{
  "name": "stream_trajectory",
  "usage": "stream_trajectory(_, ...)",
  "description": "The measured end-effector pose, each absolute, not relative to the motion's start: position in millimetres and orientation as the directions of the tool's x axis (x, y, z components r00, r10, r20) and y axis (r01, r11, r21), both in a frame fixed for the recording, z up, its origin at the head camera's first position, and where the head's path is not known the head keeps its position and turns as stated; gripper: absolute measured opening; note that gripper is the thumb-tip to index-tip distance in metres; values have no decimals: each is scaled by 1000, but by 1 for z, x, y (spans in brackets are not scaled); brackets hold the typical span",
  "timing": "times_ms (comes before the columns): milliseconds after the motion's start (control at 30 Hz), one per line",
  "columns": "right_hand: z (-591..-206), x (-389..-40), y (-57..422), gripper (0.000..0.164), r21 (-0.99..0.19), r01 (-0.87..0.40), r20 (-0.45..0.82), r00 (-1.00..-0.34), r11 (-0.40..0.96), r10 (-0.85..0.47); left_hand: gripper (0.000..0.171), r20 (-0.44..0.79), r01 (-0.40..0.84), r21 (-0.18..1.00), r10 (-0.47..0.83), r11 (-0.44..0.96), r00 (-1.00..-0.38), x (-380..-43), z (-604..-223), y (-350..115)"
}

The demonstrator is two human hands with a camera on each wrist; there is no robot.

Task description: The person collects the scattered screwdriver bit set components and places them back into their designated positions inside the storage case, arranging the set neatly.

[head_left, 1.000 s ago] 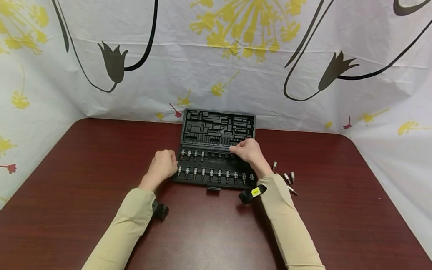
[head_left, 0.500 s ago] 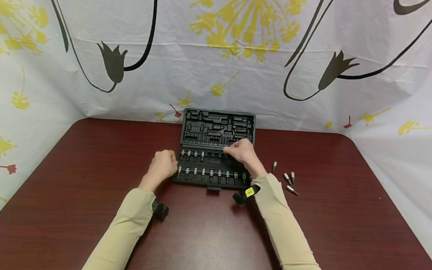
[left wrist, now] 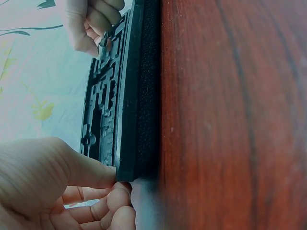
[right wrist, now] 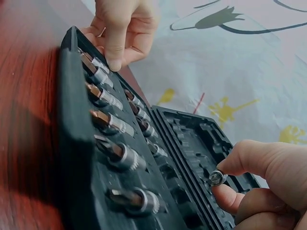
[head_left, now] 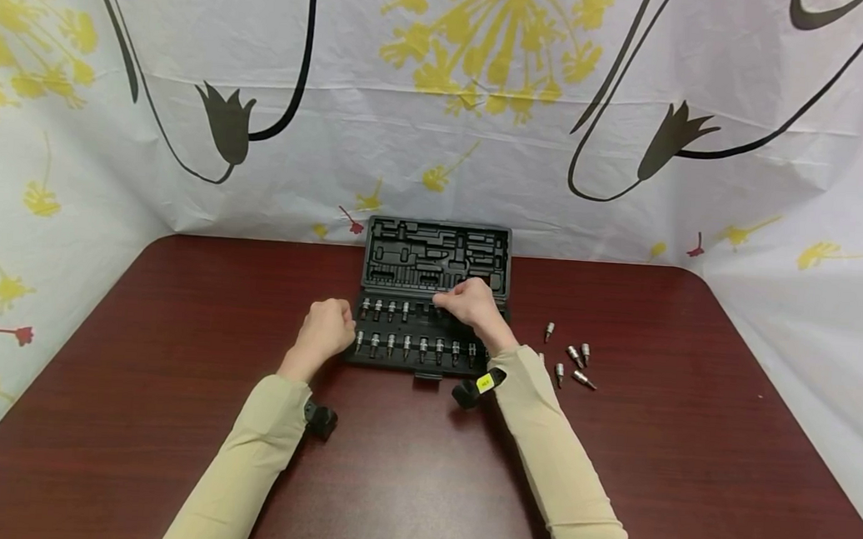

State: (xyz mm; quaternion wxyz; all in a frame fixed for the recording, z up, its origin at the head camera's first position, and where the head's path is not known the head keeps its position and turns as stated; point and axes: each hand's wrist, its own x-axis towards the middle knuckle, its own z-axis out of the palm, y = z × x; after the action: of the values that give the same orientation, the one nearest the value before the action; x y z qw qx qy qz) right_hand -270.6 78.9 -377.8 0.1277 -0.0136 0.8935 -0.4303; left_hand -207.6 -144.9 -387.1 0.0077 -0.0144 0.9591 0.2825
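A black socket-set case (head_left: pixel 412 329) lies unfolded, its moulded lid (head_left: pixel 437 253) at the back. My left hand (head_left: pixel 325 327) pinches the case's left edge, with the thumb (right wrist: pixel 115 50) on top and the fingers curled by the rim. Between thumb and fingertips my right hand (head_left: pixel 472 303) pinches a silver bit socket (right wrist: pixel 217 178), held above the upper row of slots. That row has several bit sockets (right wrist: pixel 139 112) at its left end and bare slots beside them. Along the front row stand more bit sockets (right wrist: pixel 120 155), tips pointing to the front edge.
Several loose bit sockets (head_left: pixel 574 356) lie on the dark red wooden table (head_left: pixel 689 454), right of the case; the right sleeve (head_left: pixel 540 432) partly covers this area. A patterned white cloth (head_left: pixel 326 62) hangs behind the table.
My right hand has moved left over the upper row with the bit socket. More loose bit sockets show beside the right sleeve. The left hand stays at the case's edge.
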Motion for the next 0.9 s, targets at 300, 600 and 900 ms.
stream_trajectory(300,-384,-273,65,51,-764,83,-215,-968,639,-130,24,-19,-23,548,-15,836,-1000,-209,-388,-147)
stream_trajectory(600,-385,-279,51,52,-700,115,-253,-963,705,-94,22,-41,-50,544,-33,838,-999,-209,-387,-146)
stream_trajectory(900,-385,-283,37,52,-581,111,-267,-962,806,-60,23,-20,-37,532,-31,846,-999,-209,-388,-146)
